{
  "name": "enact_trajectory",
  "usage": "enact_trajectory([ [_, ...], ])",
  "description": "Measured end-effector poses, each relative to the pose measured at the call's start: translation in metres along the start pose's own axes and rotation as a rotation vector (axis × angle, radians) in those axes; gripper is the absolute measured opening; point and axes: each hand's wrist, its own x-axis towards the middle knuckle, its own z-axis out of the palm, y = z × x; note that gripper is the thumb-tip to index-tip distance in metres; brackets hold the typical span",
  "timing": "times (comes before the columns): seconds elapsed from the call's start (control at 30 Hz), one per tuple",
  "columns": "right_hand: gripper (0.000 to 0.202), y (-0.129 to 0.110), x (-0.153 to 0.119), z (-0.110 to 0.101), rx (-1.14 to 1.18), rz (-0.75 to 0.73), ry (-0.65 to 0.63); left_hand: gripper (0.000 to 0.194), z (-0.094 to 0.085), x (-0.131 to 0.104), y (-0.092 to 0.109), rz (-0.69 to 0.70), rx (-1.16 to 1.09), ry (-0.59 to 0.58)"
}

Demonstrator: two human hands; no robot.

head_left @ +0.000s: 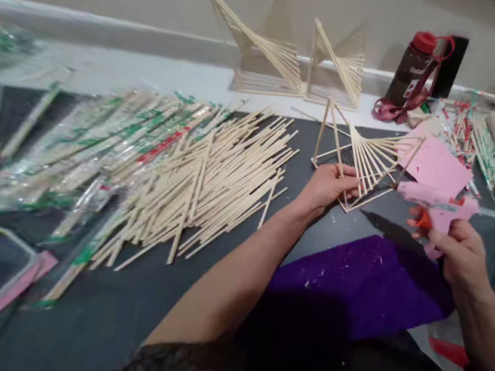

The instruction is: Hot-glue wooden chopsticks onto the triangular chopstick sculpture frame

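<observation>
Glue gun [436, 210] in right hand [462, 255] points at stick frame [366, 158].

Even, soft indoor light; left side smeared by motion blur (the sticks [195, 173] streak); edges bowed by the wide lens; bottom foreground dark, unfocused.

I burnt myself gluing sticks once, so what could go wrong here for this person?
1. The left hand grips the stick frame close to where the glue gun in the right hand points, so hot glue may reach the fingers.
2. Glue could drip onto the purple cloth or dark table.
3. The left forearm lies near the loose stick pile and could scatter it.
</observation>
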Motion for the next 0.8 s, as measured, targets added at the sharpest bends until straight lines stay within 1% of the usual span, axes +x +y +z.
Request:
enact_trajectory([
  [0.07,0.025,0.004,-0.009,-0.001,-0.143,0.013,-0.035,0.011,0.001,-0.003,0.002,-0.002,-0.002,-0.006],
  [0.13,0.025,0.007,-0.016,0.0,-0.293,-0.007,-0.048,0.011,0.002,-0.005,0.004,-0.005,-0.002,-0.006],
  [0.2,0.026,0.01,-0.019,0.004,-0.466,-0.065,-0.035,0.01,0.003,-0.006,0.006,-0.009,0.003,-0.001],
  [0.27,0.026,0.012,-0.018,0.009,-0.583,-0.145,-0.018,0.009,0.003,-0.006,0.006,-0.014,0.005,0.009],
  [0.37,0.026,0.014,-0.016,0.016,-0.671,-0.254,0.004,0.009,0.003,-0.006,0.007,-0.014,0.001,0.016],
  [0.47,0.026,0.013,-0.014,0.019,-0.748,-0.33,-0.007,0.009,0.002,-0.005,0.006,-0.01,-0.008,0.023],
  [0.67,0.026,0.011,-0.012,0.021,-0.867,-0.436,-0.012,0.01,0.001,-0.005,0.005,-0.011,-0.003,0.039],
  [0.8,0.028,0.017,-0.012,0.022,-0.912,-0.457,0.018,0.01,0.0,-0.004,0.004,-0.01,-0.012,0.037],
])
